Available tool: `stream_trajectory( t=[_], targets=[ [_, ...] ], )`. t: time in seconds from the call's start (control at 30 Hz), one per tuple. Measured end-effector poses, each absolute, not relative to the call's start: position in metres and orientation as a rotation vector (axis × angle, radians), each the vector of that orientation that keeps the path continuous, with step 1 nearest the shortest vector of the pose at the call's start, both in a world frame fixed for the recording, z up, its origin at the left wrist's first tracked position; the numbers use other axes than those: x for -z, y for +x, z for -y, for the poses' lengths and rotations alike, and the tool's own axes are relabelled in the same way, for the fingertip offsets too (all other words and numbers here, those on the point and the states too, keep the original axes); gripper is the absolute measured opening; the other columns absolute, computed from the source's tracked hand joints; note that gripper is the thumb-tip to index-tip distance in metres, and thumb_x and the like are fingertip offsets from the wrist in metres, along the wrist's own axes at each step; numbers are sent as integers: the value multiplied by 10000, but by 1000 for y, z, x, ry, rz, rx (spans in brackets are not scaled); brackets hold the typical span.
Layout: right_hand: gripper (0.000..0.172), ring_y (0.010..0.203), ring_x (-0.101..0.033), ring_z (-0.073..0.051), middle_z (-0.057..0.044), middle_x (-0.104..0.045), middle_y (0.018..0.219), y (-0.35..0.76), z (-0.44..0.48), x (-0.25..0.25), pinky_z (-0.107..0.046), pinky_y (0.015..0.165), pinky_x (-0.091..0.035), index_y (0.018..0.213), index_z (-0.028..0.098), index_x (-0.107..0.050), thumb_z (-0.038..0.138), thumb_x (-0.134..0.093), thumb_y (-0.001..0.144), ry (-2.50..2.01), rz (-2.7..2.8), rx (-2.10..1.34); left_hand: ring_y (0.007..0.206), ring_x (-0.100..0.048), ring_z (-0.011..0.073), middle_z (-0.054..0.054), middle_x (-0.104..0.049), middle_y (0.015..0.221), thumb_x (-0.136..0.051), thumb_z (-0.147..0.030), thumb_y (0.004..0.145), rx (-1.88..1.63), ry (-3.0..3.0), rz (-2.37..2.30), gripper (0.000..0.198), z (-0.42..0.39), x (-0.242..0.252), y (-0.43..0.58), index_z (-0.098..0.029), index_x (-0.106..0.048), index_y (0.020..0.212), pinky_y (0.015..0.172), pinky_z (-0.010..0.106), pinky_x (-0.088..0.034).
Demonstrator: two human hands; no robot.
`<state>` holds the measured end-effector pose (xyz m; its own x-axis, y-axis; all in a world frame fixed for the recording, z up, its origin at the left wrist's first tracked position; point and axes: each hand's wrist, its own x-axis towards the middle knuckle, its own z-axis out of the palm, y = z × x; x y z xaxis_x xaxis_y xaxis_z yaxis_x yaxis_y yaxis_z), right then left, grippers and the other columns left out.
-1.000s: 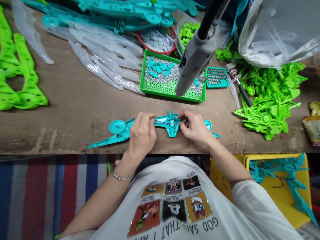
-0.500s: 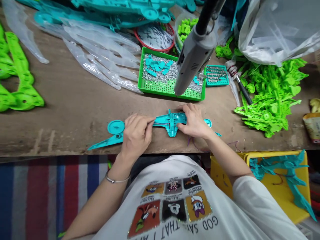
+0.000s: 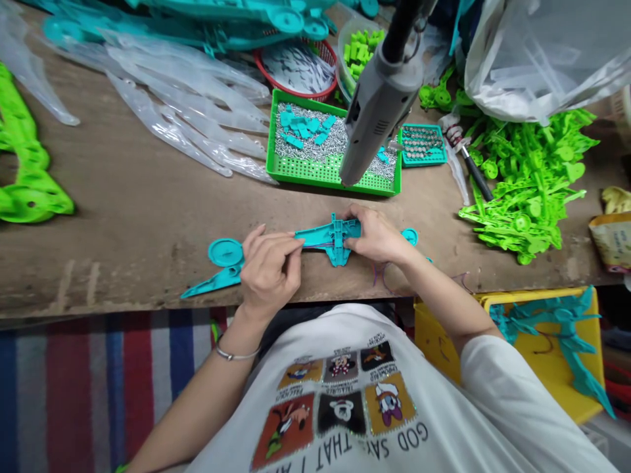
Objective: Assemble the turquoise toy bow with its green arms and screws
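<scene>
On the bench near its front edge lies a long teal plastic part (image 3: 338, 244) with a ribbed crosspiece in the middle, a round disc towards each end and a pointed tip at left. My left hand (image 3: 270, 266) is closed over its left section, thumb and forefinger pinched together on it. A thin purple cord (image 3: 320, 246) runs along the part to those fingertips; whether they grip it too is hidden. To the right of the crosspiece, my right hand (image 3: 375, 235) is closed on the part, thumb and fingers on opposite edges. Loose purple cord (image 3: 382, 272) lies below that wrist.
A green tray (image 3: 305, 172) of screws and small teal pieces stands beyond the part, under a hanging grey power screwdriver (image 3: 372, 112). Right are a teal bit box (image 3: 424, 157), a black-handled tool (image 3: 478, 174), a lime part pile (image 3: 527, 197) and a yellow bin (image 3: 444, 341). Translucent blades (image 3: 172, 118) lie left.
My right hand has shifted slightly left, closer to the crosspiece. My left hand stays on the part's left section with its fingers a little raised. The whole view has moved slightly.
</scene>
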<state>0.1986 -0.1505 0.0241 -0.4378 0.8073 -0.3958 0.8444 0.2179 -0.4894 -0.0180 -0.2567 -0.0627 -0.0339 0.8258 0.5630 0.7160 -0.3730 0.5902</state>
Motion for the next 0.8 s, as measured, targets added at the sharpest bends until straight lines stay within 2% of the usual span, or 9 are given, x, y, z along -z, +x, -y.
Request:
stream_trajectory(
  t=[0.2,0.33,0.43,0.57,0.67,0.8],
  targets=[
    [411,920,-687,-288,-91,-757,1049,197,154,-27,-348,758,-495,1146,199,-653,249,-663,738,1642,-2413,925,1022,-744,232,52,-773,991,-664,-111,877,-1371,2105,-1677,233,256,59,-16,-253,-687,1060,1142,513,-455],
    [381,876,-687,-287,-83,-757,942,198,152,-24,-347,738,-495,1114,207,-675,250,-679,736,1670,-2381,929,1029,-743,234,43,-776,981,-680,-132,863,-1326,2148,-1660,210,257,60,-18,-261,-691,1029,1147,525,-450],
    [372,888,-694,-290,-86,-761,944,199,150,-21,-363,769,-510,1111,208,-690,240,-675,740,1706,-2369,930,1007,-747,228,38,-781,978,-679,-163,871,-1271,2123,-1653,167,258,64,-20,-265,-701,1001,1159,546,-440],
    [432,994,-701,-310,-117,-767,1089,202,151,-18,-409,871,-525,1189,194,-669,240,-644,761,1655,-2402,946,998,-746,224,56,-776,992,-649,-232,920,-1327,1959,-1731,92,260,67,-18,-247,-691,1000,1124,546,-492],
    [450,1076,-687,-315,-114,-751,1189,205,150,-17,-449,963,-504,1239,196,-646,266,-605,796,1621,-2418,1010,988,-736,221,62,-759,980,-639,-289,946,-1477,1751,-1823,80,258,60,-12,-234,-669,996,1049,506,-561],
    [381,1084,-667,-303,-99,-749,1185,207,146,-18,-445,962,-488,1201,205,-669,329,-534,867,1655,-2351,1132,905,-744,200,57,-711,948,-669,-333,947,-1827,1263,-1853,169,249,37,-13,-173,-629,984,894,438,-620]
  ],
)
